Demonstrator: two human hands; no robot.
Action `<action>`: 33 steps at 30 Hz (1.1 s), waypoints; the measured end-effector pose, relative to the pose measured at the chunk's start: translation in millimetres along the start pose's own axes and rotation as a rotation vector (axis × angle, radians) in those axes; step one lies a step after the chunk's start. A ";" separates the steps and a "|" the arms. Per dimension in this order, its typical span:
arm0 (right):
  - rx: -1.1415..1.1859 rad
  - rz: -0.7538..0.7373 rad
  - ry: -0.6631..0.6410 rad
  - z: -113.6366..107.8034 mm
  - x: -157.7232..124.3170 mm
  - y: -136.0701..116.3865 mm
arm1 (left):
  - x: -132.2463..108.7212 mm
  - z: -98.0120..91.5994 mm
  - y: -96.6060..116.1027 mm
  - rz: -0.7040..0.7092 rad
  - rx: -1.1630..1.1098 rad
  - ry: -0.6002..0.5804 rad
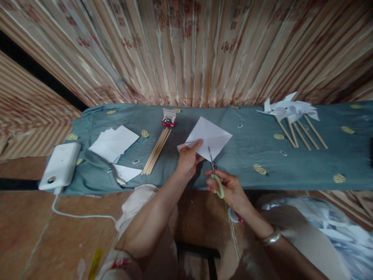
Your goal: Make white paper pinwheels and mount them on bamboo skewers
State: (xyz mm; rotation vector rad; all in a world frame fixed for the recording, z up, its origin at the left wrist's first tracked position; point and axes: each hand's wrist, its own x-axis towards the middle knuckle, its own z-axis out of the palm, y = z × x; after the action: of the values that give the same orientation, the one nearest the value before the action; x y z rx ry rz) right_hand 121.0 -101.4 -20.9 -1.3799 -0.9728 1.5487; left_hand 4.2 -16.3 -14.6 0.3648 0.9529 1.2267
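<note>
In the head view, my left hand (189, 158) pinches a square sheet of white paper (207, 134) by its left side, thumb on top. Crease lines run across the sheet, and it is turned with one corner towards me. My right hand (225, 186) grips a pair of scissors (217, 186) with light green handles. Their blades lie at the sheet's near corner, pointing to its middle. How far the paper is cut there cannot be made out. A small paper edge shows left of my left hand, partly hidden by it.
Wooden sticks (157, 151) lie left of my hands, below an open red box (169, 118) of small metal pieces. Further left are stacked white paper sheets (115, 143) and a white power bank (60, 165) with a cable. Several paper pinwheels (290, 108) on sticks lie at the right.
</note>
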 end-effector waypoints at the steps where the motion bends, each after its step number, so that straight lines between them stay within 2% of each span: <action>1: -0.003 0.001 0.003 -0.1 0.1 0.3 | -0.3 0.2 -0.2 -0.002 0.004 -0.003; 25: 0.086 0.017 0.035 1.5 1.3 -0.9 | -2.3 -1.3 -6.1 -0.003 0.020 -0.058; 33: 0.129 0.049 0.055 3.4 1.2 -3.2 | -4.0 0.9 -4.9 -0.019 0.033 -0.032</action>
State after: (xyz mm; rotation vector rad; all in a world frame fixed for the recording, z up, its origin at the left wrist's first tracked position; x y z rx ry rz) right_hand 117.8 -99.2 -18.0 -1.3575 -0.7972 1.5733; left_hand 7.8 -21.4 -15.8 0.3993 0.9478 1.1858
